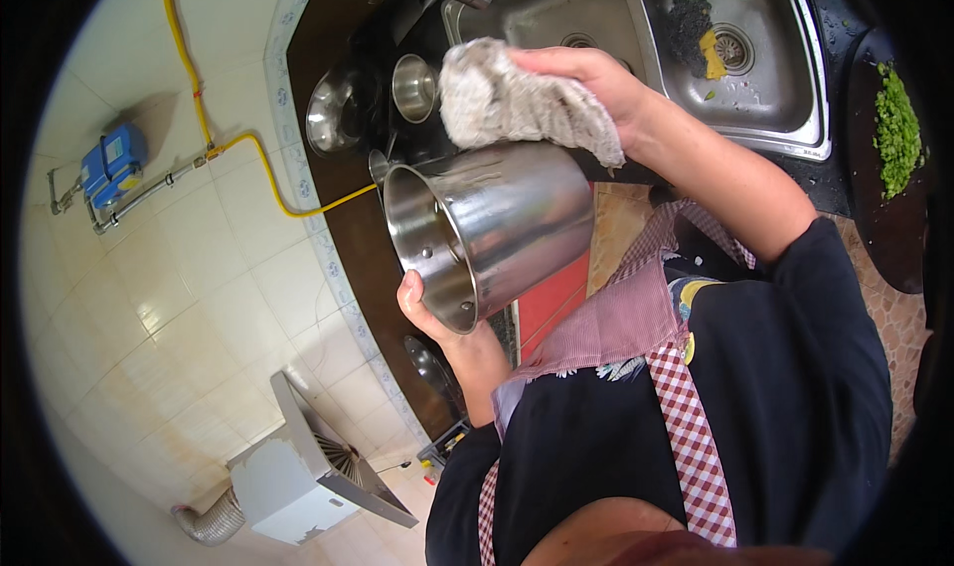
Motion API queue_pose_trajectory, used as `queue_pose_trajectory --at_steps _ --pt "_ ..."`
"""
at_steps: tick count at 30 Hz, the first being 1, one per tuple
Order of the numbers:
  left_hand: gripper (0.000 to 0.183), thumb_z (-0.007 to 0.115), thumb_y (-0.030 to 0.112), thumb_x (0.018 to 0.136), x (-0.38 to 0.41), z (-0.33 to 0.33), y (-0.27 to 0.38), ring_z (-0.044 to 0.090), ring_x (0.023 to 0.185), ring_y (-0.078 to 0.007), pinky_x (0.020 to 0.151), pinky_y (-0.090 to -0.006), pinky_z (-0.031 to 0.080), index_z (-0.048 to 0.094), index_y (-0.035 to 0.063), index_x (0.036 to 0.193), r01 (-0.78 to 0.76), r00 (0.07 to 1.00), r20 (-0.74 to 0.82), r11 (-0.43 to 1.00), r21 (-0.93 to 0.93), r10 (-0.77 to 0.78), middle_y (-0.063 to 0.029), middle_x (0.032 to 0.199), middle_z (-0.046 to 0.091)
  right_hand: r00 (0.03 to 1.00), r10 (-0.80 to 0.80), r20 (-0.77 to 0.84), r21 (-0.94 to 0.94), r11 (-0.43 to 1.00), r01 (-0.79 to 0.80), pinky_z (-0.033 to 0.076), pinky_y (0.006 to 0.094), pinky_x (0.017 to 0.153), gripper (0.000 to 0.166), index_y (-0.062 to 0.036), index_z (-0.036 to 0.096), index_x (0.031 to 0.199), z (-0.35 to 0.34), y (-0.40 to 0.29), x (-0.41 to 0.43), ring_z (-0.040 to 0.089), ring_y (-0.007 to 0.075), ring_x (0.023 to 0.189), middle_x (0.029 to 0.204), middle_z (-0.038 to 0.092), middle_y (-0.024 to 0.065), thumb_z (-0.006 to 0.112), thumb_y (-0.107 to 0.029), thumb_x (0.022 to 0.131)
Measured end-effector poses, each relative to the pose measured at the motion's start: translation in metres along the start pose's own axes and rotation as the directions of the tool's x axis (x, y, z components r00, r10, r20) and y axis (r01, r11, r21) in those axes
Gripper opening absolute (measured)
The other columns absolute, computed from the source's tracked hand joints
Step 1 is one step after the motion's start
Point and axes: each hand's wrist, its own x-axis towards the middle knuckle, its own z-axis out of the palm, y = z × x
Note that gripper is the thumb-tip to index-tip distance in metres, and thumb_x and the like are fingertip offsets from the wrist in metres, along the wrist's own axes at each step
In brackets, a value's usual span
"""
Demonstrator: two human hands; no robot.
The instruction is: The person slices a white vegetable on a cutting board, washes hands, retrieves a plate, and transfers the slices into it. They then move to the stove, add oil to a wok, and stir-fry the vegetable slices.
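Observation:
A tall stainless steel pot (522,223) is held tipped on its side, its open mouth facing left. My left hand (440,316) grips it by the rim, thumb at the mouth's edge and the other fingers hidden behind the wall. Rivets show on the inner wall. In my right hand (596,81) is a bunched, stained white cloth (507,100), just above the pot's upper side; whether the cloth touches the steel is unclear.
Beyond is a double sink (745,130) with a dark scouring pad (689,29) and a yellow scrap (712,55). Chopped greens (898,130) lie on a round board (868,216) at right. A small steel cup (414,89), a metal bowl (328,111) and a yellow pipe (264,178) are left.

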Motion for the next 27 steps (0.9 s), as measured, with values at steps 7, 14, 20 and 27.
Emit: queue_pose_trajectory --at_steps 7,14,20,27 --pt "0.059 0.050 0.040 0.075 -0.012 -0.033 -0.001 0.061 0.090 -0.0286 0.079 -0.0396 0.049 0.053 -0.0038 0.114 -0.003 0.984 -0.180 1.000 -0.007 0.001 -0.0159 0.103 0.061 0.914 -0.249 -0.321 -0.285 0.946 0.157 0.048 0.0346 0.086 0.039 0.0015 0.053 0.118 -0.045 -0.011 -0.036 0.060 0.0217 0.095 0.113 0.059 0.0133 0.048 -0.028 0.093" --pt "0.042 0.053 0.036 0.078 -0.044 -0.088 0.010 0.063 0.074 -0.0220 0.063 -0.0327 0.053 0.058 0.0037 0.105 -0.094 0.882 -0.471 0.984 -0.152 0.012 -0.0127 0.094 0.064 0.917 -0.386 0.098 -0.702 -0.680 -0.211 0.047 0.0370 0.080 0.035 -0.0113 0.057 0.116 -0.125 0.040 -0.081 0.059 0.0308 0.094 0.107 0.061 0.0121 0.059 -0.021 0.083" --pt "0.020 0.058 0.025 0.081 -0.104 -0.150 0.022 0.042 0.038 -0.0062 0.030 -0.0190 0.028 0.058 0.0051 0.082 -0.143 0.655 -0.739 0.935 -0.324 -0.156 -0.0007 0.064 0.058 0.965 -0.203 -0.165 -0.343 -0.905 -0.249 0.034 0.0436 0.100 0.040 -0.0142 0.049 0.125 -0.164 0.079 -0.104 0.042 0.0300 0.123 0.129 0.049 0.0066 0.053 -0.022 0.086" --pt "0.028 0.064 0.027 0.081 -0.264 -0.258 0.002 0.031 0.034 -0.0049 0.031 -0.0198 0.022 0.054 0.0097 0.063 -0.214 0.643 -0.764 0.944 -0.251 -0.058 0.0030 0.047 0.043 0.960 -0.167 -0.224 -0.018 -0.984 -0.175 0.041 0.0469 0.091 0.040 -0.0175 0.047 0.126 -0.189 0.085 -0.123 0.046 0.0275 0.119 0.129 0.049 0.0037 0.049 -0.031 0.089"
